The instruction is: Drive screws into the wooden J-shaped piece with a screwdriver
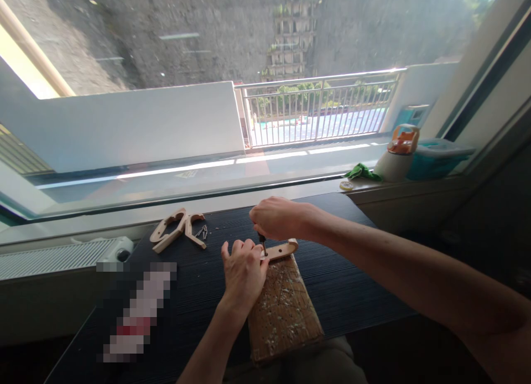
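My right hand is closed around the top of a screwdriver, whose shaft points down. Its tip meets a pale wooden hook near the hook's left end; a dark hole shows further along. The hook lies across the far end of a worn, scratched wooden board. Pressed on the hook's left end is my left hand, thumb and fingers gripping it beside the screwdriver tip. My fingers hide that end, and whether a screw sits under the tip cannot be made out.
More wooden hooks and several screws lie at the back left of the black table. A blurred-out pale object is at left. A spray bottle, green cloth and teal box stand along the windowsill.
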`<state>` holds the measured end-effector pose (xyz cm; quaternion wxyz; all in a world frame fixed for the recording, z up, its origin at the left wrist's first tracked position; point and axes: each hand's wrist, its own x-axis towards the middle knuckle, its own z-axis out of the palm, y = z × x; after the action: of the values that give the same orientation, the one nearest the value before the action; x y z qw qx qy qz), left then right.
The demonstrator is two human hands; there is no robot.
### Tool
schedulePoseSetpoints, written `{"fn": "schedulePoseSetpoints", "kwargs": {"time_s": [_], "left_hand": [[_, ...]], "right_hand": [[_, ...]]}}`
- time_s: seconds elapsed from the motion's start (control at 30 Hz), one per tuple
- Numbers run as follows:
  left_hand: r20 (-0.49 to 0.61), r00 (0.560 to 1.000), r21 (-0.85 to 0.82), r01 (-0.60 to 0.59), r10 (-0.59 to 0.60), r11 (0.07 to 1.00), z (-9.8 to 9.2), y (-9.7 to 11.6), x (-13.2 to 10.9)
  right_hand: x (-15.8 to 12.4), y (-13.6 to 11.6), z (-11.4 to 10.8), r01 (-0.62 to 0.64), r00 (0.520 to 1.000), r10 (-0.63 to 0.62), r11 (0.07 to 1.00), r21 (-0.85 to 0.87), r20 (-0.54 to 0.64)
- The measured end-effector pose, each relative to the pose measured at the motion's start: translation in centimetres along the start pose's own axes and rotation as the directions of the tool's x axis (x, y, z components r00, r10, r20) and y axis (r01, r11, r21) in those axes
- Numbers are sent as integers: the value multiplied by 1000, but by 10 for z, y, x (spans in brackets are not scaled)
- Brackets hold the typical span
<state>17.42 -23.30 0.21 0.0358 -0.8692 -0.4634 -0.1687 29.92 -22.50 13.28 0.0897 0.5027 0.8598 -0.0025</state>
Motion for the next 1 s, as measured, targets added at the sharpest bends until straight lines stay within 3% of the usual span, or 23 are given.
{"fn": "schedulePoseSetpoints", "kwargs": {"time_s": [0.23,0.5,0.77,1.0], "left_hand": [[-7,1000,-3,0,0,1000,0,0,-1],[4,1000,2,5,-5,1000,-1,1,-1],[-4,1000,-1,2,-2,1000,-1,0,-1],[16,1000,10,8,-8,1000,-2,2,-1]], "right_hand": [[-5,-2,-8,-41,999,41,999,-2,4],[-3,-4,-6,60,998,-60,998,6,12],[-1,0,-2,-7,1000,7,1000,12,4],[-6,-6,-14,11,999,-12,1000,21,43]]}}
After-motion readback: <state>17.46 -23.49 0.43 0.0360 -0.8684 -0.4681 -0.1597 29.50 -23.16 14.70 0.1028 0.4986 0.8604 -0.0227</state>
